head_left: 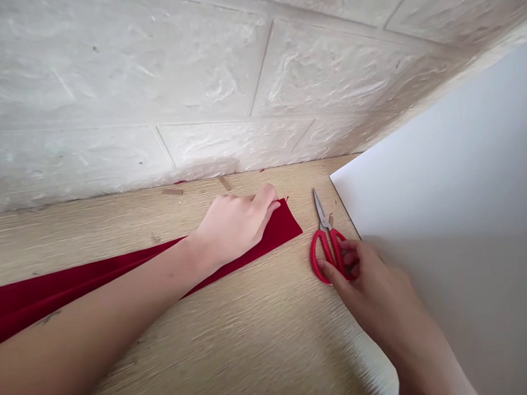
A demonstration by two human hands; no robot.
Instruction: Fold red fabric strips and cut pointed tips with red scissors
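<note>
A long dark red fabric strip [284, 223] lies folded lengthwise on the wooden tabletop, its cut end pointing right. My left hand [236, 225] rests on the strip near that end, its fingers curled closed at the upper edge; the fingertips are partly hidden. Small scissors with red handles [322, 254] lie to the right of the strip, their grey blades nearly together and pointing away from me. My right hand [365, 274] has its thumb on the left handle loop and its fingers curled at the right one, gripping the scissors.
A white textured brick-pattern wall [206, 83] rises behind the tabletop [252, 332]. On the right stands a large smooth white panel [455, 189], close beside my right hand. Small brown scraps [172, 191] and red bits lie along the wall's foot.
</note>
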